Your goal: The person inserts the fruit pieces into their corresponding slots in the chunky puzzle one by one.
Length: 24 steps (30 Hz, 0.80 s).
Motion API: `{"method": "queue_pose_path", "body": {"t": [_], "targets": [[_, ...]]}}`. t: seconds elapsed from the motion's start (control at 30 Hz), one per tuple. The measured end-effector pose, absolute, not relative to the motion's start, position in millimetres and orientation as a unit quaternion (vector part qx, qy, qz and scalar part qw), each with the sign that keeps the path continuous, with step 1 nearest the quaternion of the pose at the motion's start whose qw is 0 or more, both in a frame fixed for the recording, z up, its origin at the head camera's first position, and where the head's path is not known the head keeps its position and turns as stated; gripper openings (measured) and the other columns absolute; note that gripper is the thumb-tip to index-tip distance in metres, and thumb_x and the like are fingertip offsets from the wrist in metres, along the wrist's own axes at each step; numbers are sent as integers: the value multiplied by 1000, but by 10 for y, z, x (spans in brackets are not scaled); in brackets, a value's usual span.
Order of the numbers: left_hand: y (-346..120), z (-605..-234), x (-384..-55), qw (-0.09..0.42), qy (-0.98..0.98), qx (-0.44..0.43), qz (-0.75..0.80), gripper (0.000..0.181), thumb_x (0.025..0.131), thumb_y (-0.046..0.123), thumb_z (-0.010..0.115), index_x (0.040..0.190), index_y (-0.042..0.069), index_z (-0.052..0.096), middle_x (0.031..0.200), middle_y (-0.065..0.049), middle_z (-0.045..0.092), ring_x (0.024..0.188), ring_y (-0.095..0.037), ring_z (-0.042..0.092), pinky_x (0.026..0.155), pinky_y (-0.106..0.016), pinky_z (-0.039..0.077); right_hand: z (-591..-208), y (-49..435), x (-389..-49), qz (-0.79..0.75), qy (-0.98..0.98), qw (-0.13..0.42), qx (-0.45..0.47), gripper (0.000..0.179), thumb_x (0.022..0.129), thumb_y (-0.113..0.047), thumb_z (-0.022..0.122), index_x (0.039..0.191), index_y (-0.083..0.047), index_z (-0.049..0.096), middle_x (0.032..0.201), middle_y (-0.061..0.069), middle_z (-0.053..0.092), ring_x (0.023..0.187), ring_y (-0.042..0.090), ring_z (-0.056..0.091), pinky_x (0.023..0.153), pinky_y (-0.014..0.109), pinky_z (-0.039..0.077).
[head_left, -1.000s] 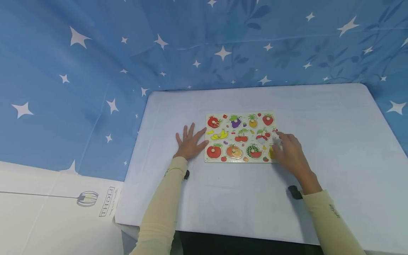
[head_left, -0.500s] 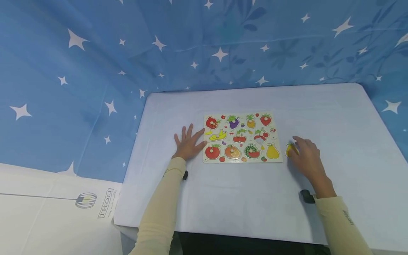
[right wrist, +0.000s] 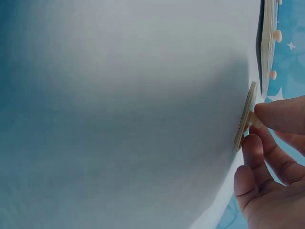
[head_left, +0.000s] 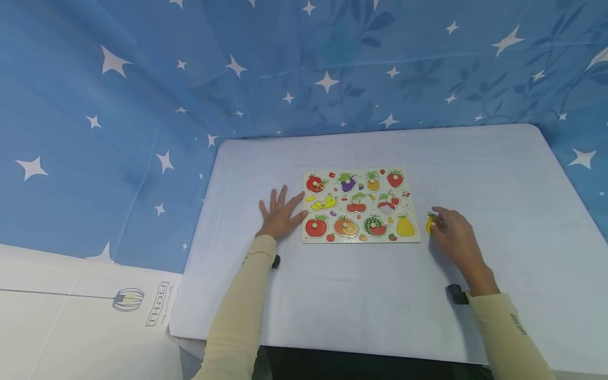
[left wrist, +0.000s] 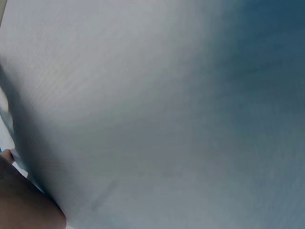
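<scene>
A fruit puzzle board [head_left: 416, 237] lies on the white table, with knobbed fruit pieces in its recesses. Spread flat at the board's left edge is my left hand [head_left: 279, 217], its thumb and forefinger touching the edge. My right hand [head_left: 457, 238] is just right of the board and pinches the wooden knob [right wrist: 254, 119] of a yellow pear puzzle piece [head_left: 428, 225]. In the right wrist view that thin piece [right wrist: 245, 119] appears edge-on, tilted, close to the tabletop; I cannot tell whether it touches. A yellow pear picture [head_left: 406, 226] shows in the board's lower right recess.
The white-covered table [head_left: 361, 295] extends around the board. A blue curtain [head_left: 285, 68] with white stars hangs behind and to the left. Pale printed cloth [head_left: 71, 316] lies at the lower left. Dark wrist cameras [head_left: 457, 294] sit below the wrists.
My right hand has lifted the pear puzzle piece from the board's lower right and moved it right, off the board. In the last half second it shifted only slightly. My left hand stays put.
</scene>
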<state>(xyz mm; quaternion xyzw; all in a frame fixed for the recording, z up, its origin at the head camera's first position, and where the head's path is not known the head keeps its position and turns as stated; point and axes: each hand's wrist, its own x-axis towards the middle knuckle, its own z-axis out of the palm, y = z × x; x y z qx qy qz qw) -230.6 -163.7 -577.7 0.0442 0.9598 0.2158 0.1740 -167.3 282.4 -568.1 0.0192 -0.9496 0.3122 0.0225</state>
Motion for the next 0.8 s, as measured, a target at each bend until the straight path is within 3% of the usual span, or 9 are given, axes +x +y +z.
{"method": "queue_pose_path", "body": {"t": [0.27, 0.8], "targets": [[-1621, -5728, -2282, 180, 959, 41, 216, 69, 108, 60, 51, 171, 39, 30, 180, -5, -8, 162, -33, -22, 121, -66, -18, -5699, 2803, -1700, 309, -951, 17, 11, 46, 96, 11, 66, 141, 12, 58, 109, 28, 63, 96, 42, 64, 79, 53, 54], [-1637, -5788, -2294, 168, 959, 46, 222, 70, 107, 60, 52, 170, 37, 32, 180, -6, -8, 162, -35, -21, 121, -68, -18, -5673, 2777, -1694, 316, -949, 0, -6, 49, 98, 9, 65, 146, 10, 54, 110, 29, 67, 99, 44, 65, 86, 60, 55]]}}
